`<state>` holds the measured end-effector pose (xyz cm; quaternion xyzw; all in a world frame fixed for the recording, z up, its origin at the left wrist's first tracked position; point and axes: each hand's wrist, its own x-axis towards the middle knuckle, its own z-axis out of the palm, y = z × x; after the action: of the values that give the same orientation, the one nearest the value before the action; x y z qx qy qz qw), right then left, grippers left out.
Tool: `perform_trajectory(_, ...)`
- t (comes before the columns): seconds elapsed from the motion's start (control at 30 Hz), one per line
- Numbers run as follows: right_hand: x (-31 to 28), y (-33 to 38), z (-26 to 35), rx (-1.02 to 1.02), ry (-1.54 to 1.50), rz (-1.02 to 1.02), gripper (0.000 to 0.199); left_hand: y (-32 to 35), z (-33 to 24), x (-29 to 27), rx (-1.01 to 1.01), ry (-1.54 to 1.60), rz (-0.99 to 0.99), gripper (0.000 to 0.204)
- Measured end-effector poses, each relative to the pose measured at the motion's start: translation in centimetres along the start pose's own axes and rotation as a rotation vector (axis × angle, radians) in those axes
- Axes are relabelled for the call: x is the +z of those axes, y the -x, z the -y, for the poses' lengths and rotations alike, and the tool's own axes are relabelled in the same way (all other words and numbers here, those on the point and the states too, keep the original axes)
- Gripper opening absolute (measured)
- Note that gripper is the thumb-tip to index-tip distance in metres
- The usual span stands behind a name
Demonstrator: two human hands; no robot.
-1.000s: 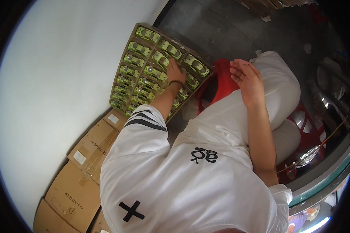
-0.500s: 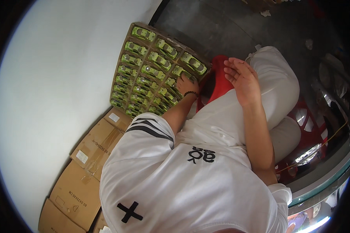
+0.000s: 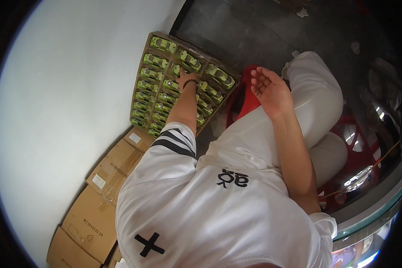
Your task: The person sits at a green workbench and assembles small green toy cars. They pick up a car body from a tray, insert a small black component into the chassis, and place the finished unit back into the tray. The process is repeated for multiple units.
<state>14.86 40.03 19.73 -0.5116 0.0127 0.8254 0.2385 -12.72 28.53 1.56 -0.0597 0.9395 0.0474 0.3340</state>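
Note:
My left hand [image 3: 187, 79], with a dark beaded bracelet at its wrist, reaches over a shallow brown divided box [image 3: 215, 58] of toy cars. Its thumb and fingers are apart, resting on or just over a green toy car [image 3: 175, 69] in the middle column; the hand partly covers that car. Several more green toy cars [image 3: 220, 76] sit in rows in the compartments. My right hand [image 3: 271, 91] is held above my lap, palm turned up, fingers loosely bent with nothing in them.
Brown cardboard cartons [image 3: 87, 223] line the white wall [image 3: 67, 89] on the left. A red plastic stool [image 3: 250, 100] shows beside my leg. At the right are another red stool [image 3: 355, 138] and the curved edge of a glass-topped table [image 3: 370, 214]. Dark floor [image 3: 245, 31] lies beyond.
My left hand has moved left and slightly away, from the right column of cars to the middle one. My right hand has shifted slightly left.

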Motion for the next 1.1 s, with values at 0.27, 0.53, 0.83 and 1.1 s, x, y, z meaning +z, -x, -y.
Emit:
perform_trajectory(0.27,0.2,0.1,0.1,-0.004,-0.008,-0.014,0.016,0.2,-0.1,-0.6,0.227,-0.446,-0.025,0.062)
perform_trajectory(0.53,0.1,-0.2,0.0,-0.011,-0.023,-0.023,0.015,-1.1,0.6,-1.7,0.291,-0.486,0.047,0.060)
perform_trajectory(0.83,0.2,0.0,0.0,0.013,-0.009,-0.018,0.014,0.0,1.1,0.9,0.672,-0.341,-0.365,0.073)
perform_trajectory(1.1,0.5,-0.3,0.0,0.018,-0.007,-0.045,0.017,2.1,-3.5,4.6,0.515,-0.250,-0.169,0.087)
